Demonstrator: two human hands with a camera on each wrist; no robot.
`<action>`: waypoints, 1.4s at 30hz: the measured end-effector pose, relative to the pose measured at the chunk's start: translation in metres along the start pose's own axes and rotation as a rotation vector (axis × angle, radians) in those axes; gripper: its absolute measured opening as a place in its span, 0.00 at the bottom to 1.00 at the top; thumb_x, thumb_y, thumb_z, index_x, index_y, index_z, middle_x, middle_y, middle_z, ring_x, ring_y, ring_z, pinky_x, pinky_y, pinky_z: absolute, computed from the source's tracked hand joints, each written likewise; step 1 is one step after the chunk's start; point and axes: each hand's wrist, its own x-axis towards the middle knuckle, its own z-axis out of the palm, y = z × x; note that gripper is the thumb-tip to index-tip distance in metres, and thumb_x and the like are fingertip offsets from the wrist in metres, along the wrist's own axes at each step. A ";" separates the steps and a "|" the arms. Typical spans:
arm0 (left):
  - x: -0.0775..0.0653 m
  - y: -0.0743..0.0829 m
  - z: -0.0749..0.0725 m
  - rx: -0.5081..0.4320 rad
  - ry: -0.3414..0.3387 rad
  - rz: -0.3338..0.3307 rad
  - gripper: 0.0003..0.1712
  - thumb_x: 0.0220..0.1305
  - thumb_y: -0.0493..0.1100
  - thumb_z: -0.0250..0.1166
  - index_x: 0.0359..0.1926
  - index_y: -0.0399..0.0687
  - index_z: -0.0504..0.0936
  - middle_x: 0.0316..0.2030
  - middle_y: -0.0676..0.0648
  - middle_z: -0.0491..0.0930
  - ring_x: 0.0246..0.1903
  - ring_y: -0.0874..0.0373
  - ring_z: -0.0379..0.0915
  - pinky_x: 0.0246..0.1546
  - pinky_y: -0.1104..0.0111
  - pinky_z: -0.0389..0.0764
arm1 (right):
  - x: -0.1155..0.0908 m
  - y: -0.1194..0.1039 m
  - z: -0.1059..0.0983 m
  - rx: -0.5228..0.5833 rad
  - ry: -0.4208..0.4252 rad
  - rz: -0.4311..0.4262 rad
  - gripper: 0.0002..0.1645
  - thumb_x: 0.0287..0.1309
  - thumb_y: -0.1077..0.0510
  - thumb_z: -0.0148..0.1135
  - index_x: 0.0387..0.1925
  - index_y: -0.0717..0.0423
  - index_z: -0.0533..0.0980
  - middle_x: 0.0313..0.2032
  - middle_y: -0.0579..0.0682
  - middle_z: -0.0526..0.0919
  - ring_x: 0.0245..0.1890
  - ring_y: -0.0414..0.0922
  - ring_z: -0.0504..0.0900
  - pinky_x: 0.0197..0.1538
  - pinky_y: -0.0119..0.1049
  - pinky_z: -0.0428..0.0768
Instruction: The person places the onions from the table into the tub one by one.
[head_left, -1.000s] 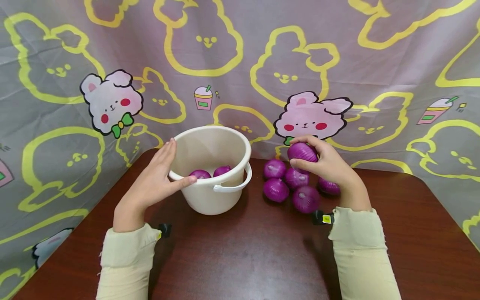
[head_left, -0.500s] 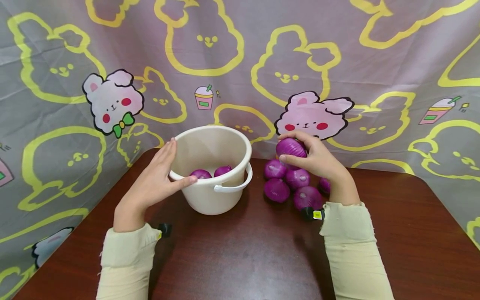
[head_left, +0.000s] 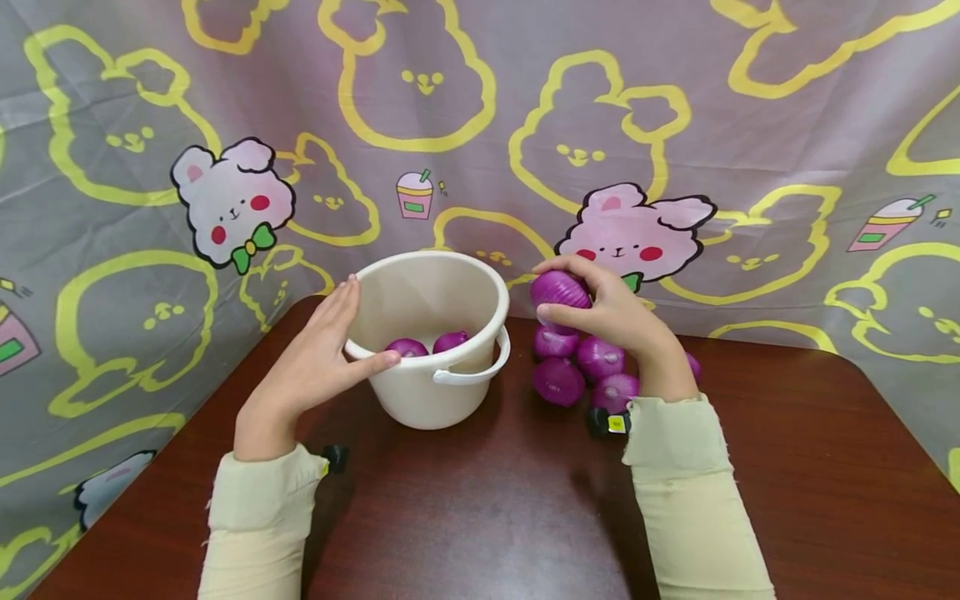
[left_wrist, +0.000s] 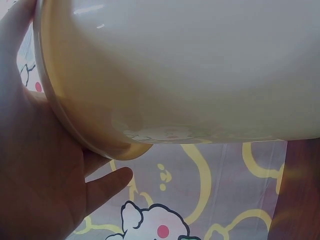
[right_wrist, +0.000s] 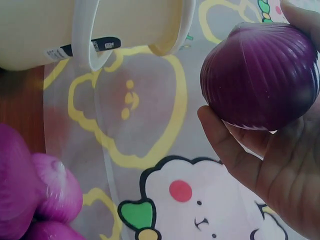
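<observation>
My right hand (head_left: 603, 308) grips a purple onion (head_left: 558, 290) between thumb and fingers, held up above the other onions and to the right of the bucket. In the right wrist view the held onion (right_wrist: 260, 77) shows dark, with its pointed end toward the upper left. A cream bucket (head_left: 427, 396) stands left of the middle of the table. My left hand (head_left: 303, 362) lies with straight fingers against its left side, the thumb stretched along the front rim. Inside the bucket two onions show, one on the left (head_left: 407, 347) and one on the right (head_left: 450, 341).
Several more onions (head_left: 558, 382) lie clustered on the brown table (head_left: 465, 517), right of the bucket; my right wrist partly covers them. The bucket's white handle (head_left: 472, 377) hangs down at its front right. A patterned curtain (head_left: 480, 108) closes off the back and sides.
My right hand has moved left with the onion, from above the right of the cluster toward the bucket. The left hand keeps its place on the bucket.
</observation>
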 end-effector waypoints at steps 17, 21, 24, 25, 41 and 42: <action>0.005 0.003 -0.001 0.010 0.002 0.021 0.64 0.59 0.73 0.61 0.79 0.46 0.37 0.80 0.49 0.33 0.80 0.45 0.31 0.73 0.38 0.49 | 0.026 -0.020 0.024 0.108 -0.044 -0.149 0.27 0.56 0.59 0.69 0.58 0.50 0.75 0.52 0.51 0.80 0.44 0.51 0.81 0.44 0.41 0.86; 0.006 0.004 -0.002 0.012 0.002 0.026 0.64 0.59 0.73 0.61 0.79 0.45 0.37 0.80 0.48 0.33 0.80 0.45 0.31 0.73 0.38 0.49 | 0.031 -0.026 0.030 0.103 -0.049 -0.178 0.26 0.56 0.59 0.69 0.57 0.52 0.75 0.50 0.53 0.80 0.44 0.51 0.80 0.44 0.40 0.86; 0.007 0.005 -0.001 0.012 -0.006 0.023 0.64 0.58 0.73 0.60 0.79 0.46 0.37 0.80 0.49 0.33 0.80 0.45 0.31 0.74 0.38 0.49 | 0.033 -0.030 0.034 0.101 -0.056 -0.191 0.26 0.55 0.60 0.69 0.57 0.52 0.75 0.48 0.53 0.79 0.43 0.50 0.80 0.44 0.40 0.85; 0.007 0.005 -0.001 0.013 -0.008 0.023 0.65 0.58 0.73 0.60 0.79 0.46 0.37 0.80 0.49 0.33 0.80 0.45 0.31 0.74 0.38 0.49 | 0.034 -0.031 0.035 0.102 -0.057 -0.196 0.26 0.55 0.60 0.69 0.57 0.52 0.75 0.48 0.53 0.79 0.43 0.50 0.80 0.44 0.40 0.85; 0.000 0.001 -0.003 -0.003 -0.012 0.012 0.64 0.59 0.72 0.61 0.79 0.46 0.35 0.80 0.49 0.32 0.79 0.44 0.30 0.73 0.37 0.48 | 0.053 -0.035 0.075 0.178 -0.053 -0.237 0.29 0.57 0.61 0.68 0.60 0.52 0.73 0.51 0.54 0.79 0.45 0.49 0.80 0.45 0.42 0.86; 0.000 0.001 -0.002 -0.004 -0.013 0.013 0.64 0.60 0.72 0.61 0.79 0.46 0.35 0.80 0.49 0.32 0.79 0.44 0.30 0.73 0.38 0.48 | 0.053 -0.034 0.077 0.170 -0.052 -0.240 0.29 0.57 0.61 0.68 0.61 0.53 0.72 0.52 0.54 0.79 0.46 0.49 0.80 0.45 0.42 0.86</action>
